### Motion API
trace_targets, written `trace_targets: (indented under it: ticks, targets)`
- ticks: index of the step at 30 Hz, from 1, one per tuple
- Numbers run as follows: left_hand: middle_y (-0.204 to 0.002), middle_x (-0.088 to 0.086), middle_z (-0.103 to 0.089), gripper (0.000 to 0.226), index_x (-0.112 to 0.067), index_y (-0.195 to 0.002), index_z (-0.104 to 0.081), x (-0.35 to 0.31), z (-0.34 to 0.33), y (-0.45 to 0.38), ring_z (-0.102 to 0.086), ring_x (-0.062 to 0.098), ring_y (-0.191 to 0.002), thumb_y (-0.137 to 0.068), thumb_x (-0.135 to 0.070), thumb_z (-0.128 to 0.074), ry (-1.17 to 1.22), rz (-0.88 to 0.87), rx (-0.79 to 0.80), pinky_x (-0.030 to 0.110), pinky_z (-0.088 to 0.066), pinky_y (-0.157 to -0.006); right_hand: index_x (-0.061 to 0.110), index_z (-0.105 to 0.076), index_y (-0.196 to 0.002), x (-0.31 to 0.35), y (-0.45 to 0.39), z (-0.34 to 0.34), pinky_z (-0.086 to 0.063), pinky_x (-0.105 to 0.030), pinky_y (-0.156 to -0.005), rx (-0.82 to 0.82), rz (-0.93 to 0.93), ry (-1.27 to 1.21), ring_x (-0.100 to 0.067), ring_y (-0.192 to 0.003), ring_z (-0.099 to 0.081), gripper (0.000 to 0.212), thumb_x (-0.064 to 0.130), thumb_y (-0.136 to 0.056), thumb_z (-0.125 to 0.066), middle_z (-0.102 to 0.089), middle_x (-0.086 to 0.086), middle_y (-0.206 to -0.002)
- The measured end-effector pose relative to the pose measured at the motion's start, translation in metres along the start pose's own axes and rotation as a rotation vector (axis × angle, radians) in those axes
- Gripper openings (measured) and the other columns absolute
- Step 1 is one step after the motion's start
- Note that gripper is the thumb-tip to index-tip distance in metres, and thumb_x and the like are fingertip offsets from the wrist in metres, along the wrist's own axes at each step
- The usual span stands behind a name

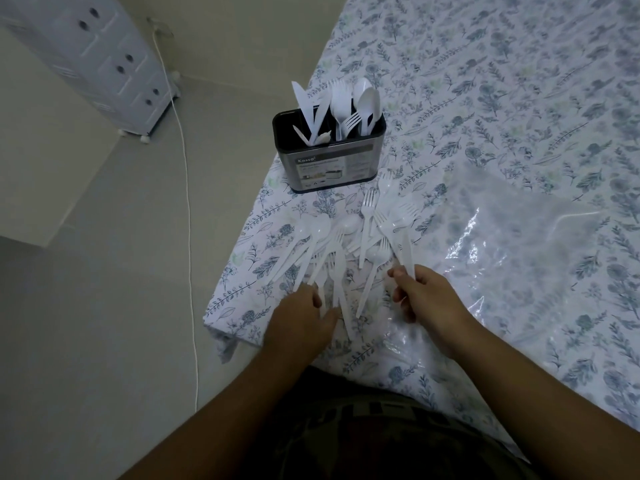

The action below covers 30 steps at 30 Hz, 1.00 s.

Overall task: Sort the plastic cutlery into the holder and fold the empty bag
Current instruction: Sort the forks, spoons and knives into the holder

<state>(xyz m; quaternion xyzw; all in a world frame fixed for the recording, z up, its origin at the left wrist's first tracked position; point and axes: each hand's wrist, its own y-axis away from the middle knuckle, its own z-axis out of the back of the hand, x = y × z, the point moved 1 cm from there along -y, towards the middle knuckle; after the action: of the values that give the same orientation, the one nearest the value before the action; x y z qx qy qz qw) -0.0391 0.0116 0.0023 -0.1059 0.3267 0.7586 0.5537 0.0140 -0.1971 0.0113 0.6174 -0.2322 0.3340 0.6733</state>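
Loose cutlery [349,251] is being picked over near the cloth's [485,98] left corner.

A fork handle [407,251] is being pinched by the right hand [427,297]; handles in the pile are being touched by the left hand's [304,320] loosely spread fingers. The holder [329,157], already partly filled, is being kept at the left edge beyond the pile. The clear bag [519,247] is being left flat to the pile's right.
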Motion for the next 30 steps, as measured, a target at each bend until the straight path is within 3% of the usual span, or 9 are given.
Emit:
trace_targets:
  ticks: [6, 12, 17, 21, 24, 27, 28, 30]
  targets:
    - [-0.071, -0.005, -0.061, 0.017, -0.018, -0.077, -0.062, -0.011, -0.006, -0.009, -0.058, 0.007, -0.063, -0.090, -0.029, -0.064, 0.026, -0.018, -0.028, 0.026, -0.052, -0.058, 0.012, -0.068, -0.107, -0.001, 0.007, -0.017, -0.050, -0.030, -0.058, 0.108, -0.009, -0.008, -0.018, -0.062, -0.056, 0.012, 0.014, -0.100, -0.058, -0.062, -0.008, -0.077]
    - [-0.071, -0.004, -0.060, 0.030, -0.019, -0.078, -0.057, -0.014, -0.014, -0.014, -0.059, 0.013, -0.068, -0.088, -0.047, -0.064, -0.015, 0.001, -0.021, 0.032, -0.052, -0.065, 0.015, -0.068, -0.106, 0.001, 0.010, -0.025, -0.052, -0.032, -0.066, 0.109, 0.034, 0.095, -0.019, -0.072, -0.061, 0.010, 0.019, -0.099, -0.062, -0.067, -0.008, -0.086]
    - [-0.075, 0.000, -0.062, 0.028, -0.015, -0.081, -0.061, -0.020, -0.009, -0.021, -0.061, 0.019, -0.073, -0.089, -0.041, -0.056, -0.147, -0.048, -0.007, 0.035, -0.055, -0.069, 0.014, -0.069, -0.108, 0.003, 0.012, -0.027, -0.053, -0.031, -0.066, 0.108, 0.029, 0.086, -0.019, -0.072, -0.061, 0.012, 0.019, -0.099, -0.063, -0.066, -0.009, -0.087]
    - [-0.072, -0.004, -0.062, 0.022, -0.015, -0.081, -0.063, -0.029, -0.004, -0.011, -0.058, 0.013, -0.066, -0.092, -0.034, -0.060, 0.017, -0.258, 0.049, 0.029, -0.049, -0.063, 0.016, -0.066, -0.115, 0.006, 0.011, -0.032, -0.062, -0.034, -0.076, 0.147, 0.052, 0.027, -0.021, -0.083, -0.072, 0.022, 0.029, -0.097, -0.068, -0.072, -0.010, -0.098]
    - [-0.068, -0.010, -0.056, 0.024, -0.018, -0.080, -0.064, -0.031, 0.001, -0.006, -0.053, 0.008, -0.060, -0.094, -0.036, -0.059, 0.053, -0.411, 0.086, 0.019, -0.040, -0.056, 0.018, -0.069, -0.112, 0.008, 0.011, -0.036, -0.063, -0.037, -0.076, 0.131, 0.097, 0.062, -0.022, -0.084, -0.073, 0.015, 0.024, -0.100, -0.064, -0.074, -0.010, -0.096]
    - [-0.074, -0.005, -0.058, 0.020, -0.019, -0.082, -0.060, -0.011, 0.011, -0.026, -0.054, 0.011, -0.065, -0.095, -0.034, -0.057, 0.097, -0.257, -0.136, 0.023, -0.043, -0.060, 0.015, -0.066, -0.111, 0.009, 0.010, -0.036, -0.063, -0.042, -0.065, 0.099, 0.019, -0.006, -0.023, -0.069, -0.065, 0.015, 0.019, -0.104, -0.053, -0.064, -0.009, -0.084]
    - [-0.081, -0.004, -0.058, 0.013, -0.019, -0.091, -0.061, -0.001, 0.014, -0.036, -0.055, 0.012, -0.073, -0.095, -0.031, -0.058, 0.106, -0.179, -0.202, 0.024, -0.043, -0.064, 0.014, -0.063, -0.110, 0.009, 0.009, -0.035, -0.058, -0.039, -0.057, 0.100, -0.021, -0.044, -0.021, -0.063, -0.060, 0.016, 0.016, -0.104, -0.048, -0.058, -0.009, -0.080]
    - [-0.100, 0.000, -0.057, 0.025, -0.016, -0.113, -0.059, 0.010, 0.020, -0.054, -0.054, 0.014, -0.093, -0.093, -0.031, -0.061, 0.074, -0.042, -0.236, 0.028, -0.046, -0.077, 0.014, -0.061, -0.107, 0.008, 0.009, -0.033, -0.045, -0.032, -0.052, 0.095, -0.060, -0.062, -0.019, -0.058, -0.050, 0.020, 0.011, -0.100, -0.043, -0.053, -0.009, -0.078]
